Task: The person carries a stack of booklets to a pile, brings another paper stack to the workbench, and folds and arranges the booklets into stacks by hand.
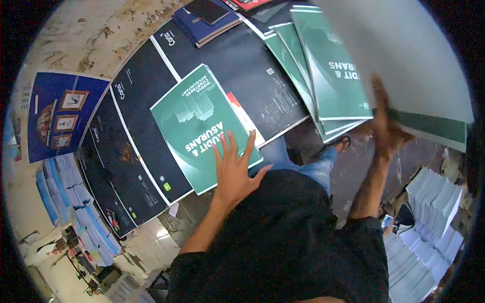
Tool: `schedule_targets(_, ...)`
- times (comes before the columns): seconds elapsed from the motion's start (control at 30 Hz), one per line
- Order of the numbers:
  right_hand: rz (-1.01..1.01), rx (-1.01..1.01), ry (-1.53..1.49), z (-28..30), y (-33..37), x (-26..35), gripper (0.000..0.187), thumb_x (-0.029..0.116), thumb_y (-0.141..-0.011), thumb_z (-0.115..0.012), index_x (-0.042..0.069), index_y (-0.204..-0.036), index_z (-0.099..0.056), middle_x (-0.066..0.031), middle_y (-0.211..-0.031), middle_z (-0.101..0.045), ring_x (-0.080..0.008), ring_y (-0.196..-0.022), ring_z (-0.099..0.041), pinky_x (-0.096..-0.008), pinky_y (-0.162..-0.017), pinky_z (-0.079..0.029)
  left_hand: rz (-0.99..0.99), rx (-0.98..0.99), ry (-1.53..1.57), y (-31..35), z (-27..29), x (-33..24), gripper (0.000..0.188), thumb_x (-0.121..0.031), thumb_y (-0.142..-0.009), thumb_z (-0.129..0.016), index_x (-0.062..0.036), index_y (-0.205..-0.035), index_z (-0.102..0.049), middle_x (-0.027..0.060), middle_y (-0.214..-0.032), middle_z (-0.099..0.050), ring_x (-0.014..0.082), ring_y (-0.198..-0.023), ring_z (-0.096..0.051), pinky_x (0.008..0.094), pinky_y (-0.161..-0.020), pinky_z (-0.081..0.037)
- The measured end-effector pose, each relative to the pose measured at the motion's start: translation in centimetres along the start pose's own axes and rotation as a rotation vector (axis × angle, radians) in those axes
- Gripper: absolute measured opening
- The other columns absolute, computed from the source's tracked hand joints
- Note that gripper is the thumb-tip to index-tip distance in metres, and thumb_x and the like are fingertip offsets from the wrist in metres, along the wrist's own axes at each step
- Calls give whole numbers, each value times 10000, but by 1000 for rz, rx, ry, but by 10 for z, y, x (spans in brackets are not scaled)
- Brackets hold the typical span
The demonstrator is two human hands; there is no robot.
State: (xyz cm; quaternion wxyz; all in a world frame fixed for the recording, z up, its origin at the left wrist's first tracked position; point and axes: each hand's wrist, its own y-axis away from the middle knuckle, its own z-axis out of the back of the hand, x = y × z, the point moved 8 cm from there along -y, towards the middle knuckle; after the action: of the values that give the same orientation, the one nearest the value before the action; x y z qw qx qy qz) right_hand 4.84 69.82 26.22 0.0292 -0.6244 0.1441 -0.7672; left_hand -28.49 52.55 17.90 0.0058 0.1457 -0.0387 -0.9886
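Green cover (202, 126) lying flat and slightly askew on the worktop, on top of long black printed sheets (146, 96) spread side by side beneath it.

Step in hand, judging by how things lie: sorting or laying out printed covers one at a time, with one pinned down and another up in the air. A next move would call for a steady press on the flat cover to keep it from sliding over the glossy black sheets. It would also call for a level carry of the raised one, since so wide and thin a sheet bends and catches air easily.

Left hand (235, 169): fully open, fingers spread wide, palm down on the near right corner of the green cover. Pressing, not gripping.

Right hand (386, 129): raised well to the right of the green cover and blurred with motion. Closed, as far as can be made out, on the lower edge of a lifted sheet (404, 55), pale on the side shown with a green strip along its bottom. Exact finger placement not readable.

To the right of the green cover, under the lifted sheet: a fanned stack of matching covers (328, 76). Beyond the green cover, at the far edge: a dark blue notebook (202, 25) with a phone (207, 10) on top. Well to its left: a blue poster (60, 113). Far right and nearer: piles of white paper (429, 202).
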Motion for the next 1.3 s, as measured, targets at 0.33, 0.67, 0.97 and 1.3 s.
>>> schedule_targets(0.33,452,442,1164,-14,12,-31,645,52,-785,-681,233,-1396,-584,-129,-1503,-470,-363,-1395,-417,-464,-1120,-342,-98,162,-11,-13,-14,-2,704,-375,-915,-660,-62,-1483,-386,432,-1447,-315,604,-1282,-409,552,-963,-494)
schedule_targets(0.67,-25,793,73,-127,139,11,378,-20,-810,-671,44,-1183,-682,-158,-1085,-711,-300,-956,-707,-378,-847,-554,-111,321,-48,-19,-12,-1,664,-296,-931,-634,-40,-1480,-361,460,-1419,-320,606,-1264,-412,552,-960,-493)
schedule_targets(0.97,-866,785,-532,-202,202,-122,296,192,-907,-715,-35,-1097,-708,-127,-981,-732,-173,-861,-701,-298,-650,-593,-125,384,-29,-26,-4,-16,614,-219,-945,-610,32,-1451,-370,506,-1370,-324,627,-1273,-372,551,-944,-504)
schedule_targets(1.3,-865,856,-573,-211,201,-116,280,191,-868,-748,-12,-1059,-730,-104,-960,-737,-168,-846,-696,-309,-638,-597,-82,554,-168,-22,-14,-9,655,-197,-978,-561,17,-1511,-246,499,-1413,-259,603,-1319,-326,543,-961,-499)
